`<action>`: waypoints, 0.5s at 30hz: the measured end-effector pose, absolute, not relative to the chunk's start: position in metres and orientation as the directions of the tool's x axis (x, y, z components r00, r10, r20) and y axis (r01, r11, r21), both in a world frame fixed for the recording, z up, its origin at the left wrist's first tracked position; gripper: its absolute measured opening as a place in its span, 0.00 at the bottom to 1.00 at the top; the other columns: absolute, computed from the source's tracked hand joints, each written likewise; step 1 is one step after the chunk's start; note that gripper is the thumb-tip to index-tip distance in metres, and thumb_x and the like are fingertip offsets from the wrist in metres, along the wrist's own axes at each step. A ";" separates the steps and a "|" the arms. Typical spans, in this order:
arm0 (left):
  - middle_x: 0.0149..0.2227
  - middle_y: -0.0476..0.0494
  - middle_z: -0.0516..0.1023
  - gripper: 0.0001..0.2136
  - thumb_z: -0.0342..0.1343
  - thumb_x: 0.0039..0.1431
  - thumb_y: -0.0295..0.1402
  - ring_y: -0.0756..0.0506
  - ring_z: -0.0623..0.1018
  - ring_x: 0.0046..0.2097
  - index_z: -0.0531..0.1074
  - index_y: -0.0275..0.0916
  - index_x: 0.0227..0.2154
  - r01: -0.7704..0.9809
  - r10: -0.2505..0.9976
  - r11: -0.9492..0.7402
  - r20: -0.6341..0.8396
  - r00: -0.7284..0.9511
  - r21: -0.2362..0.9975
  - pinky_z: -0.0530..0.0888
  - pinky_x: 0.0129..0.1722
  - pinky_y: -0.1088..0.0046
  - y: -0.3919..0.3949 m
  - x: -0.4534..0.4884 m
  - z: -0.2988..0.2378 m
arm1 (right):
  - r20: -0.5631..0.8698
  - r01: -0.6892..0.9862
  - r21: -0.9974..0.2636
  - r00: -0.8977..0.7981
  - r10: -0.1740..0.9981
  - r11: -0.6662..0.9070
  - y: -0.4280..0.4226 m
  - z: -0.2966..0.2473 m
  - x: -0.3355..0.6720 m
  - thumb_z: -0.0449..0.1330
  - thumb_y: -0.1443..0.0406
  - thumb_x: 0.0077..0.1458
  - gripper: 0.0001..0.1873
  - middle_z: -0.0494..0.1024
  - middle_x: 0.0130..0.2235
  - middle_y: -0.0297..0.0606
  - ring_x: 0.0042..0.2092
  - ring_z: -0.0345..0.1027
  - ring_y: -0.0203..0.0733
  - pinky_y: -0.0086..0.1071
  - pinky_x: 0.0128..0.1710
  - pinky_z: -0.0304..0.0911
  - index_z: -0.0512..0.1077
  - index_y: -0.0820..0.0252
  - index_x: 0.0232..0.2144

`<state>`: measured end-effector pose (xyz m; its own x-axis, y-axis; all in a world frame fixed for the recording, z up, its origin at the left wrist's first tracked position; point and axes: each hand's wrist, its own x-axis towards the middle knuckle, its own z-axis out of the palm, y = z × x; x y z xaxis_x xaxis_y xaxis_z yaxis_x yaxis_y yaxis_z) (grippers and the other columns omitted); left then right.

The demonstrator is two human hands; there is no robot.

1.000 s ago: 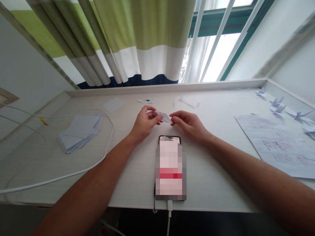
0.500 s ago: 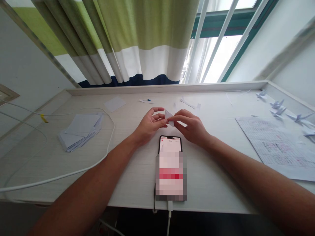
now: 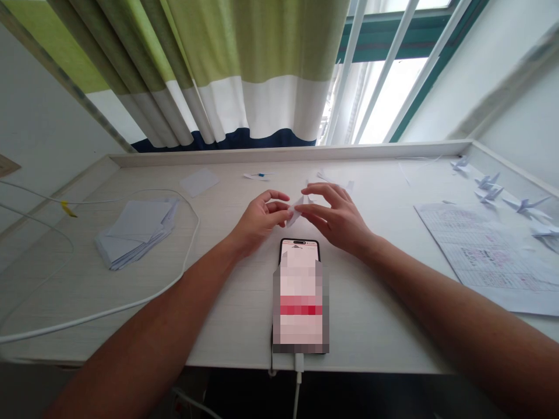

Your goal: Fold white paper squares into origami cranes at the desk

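A small folded piece of white paper point(image 3: 296, 214) is held between my two hands, a little above the desk and beyond the phone. My left hand point(image 3: 261, 220) pinches its left corner between thumb and fingertips. On the other side, my right hand point(image 3: 338, 216) grips it with thumb and index finger, the remaining fingers curved over it. The paper's finer creases are too small to make out. Just below the hands lies a phone point(image 3: 300, 256) with its screen lit and partly blurred.
A stack of white paper sheets point(image 3: 135, 224) lies at left, inside a loop of white cable point(image 3: 195, 233). Several folded paper cranes point(image 3: 526, 205) line the right edge, near a written sheet point(image 3: 480, 250). A single sheet point(image 3: 199, 183) and a small pen-like item point(image 3: 261, 175) sit farther back.
The paper has been turned and tilted between my fingers, and now looks wider toward the right. My right fingers have lifted and spread over it. The view has shifted slightly.
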<state>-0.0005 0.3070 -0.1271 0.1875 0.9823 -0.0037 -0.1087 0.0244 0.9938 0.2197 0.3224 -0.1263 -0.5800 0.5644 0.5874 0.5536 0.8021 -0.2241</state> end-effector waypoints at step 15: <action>0.43 0.44 0.86 0.04 0.65 0.62 0.35 0.39 0.80 0.50 0.85 0.46 0.35 0.566 0.855 -0.506 0.289 0.431 0.652 0.73 0.56 0.57 0.317 -0.015 -0.136 | 0.376 0.542 -0.345 -0.668 0.642 0.766 0.334 -0.141 0.216 0.60 0.66 0.70 0.11 0.87 0.46 0.42 0.49 0.78 0.51 0.47 0.53 0.69 0.83 0.56 0.42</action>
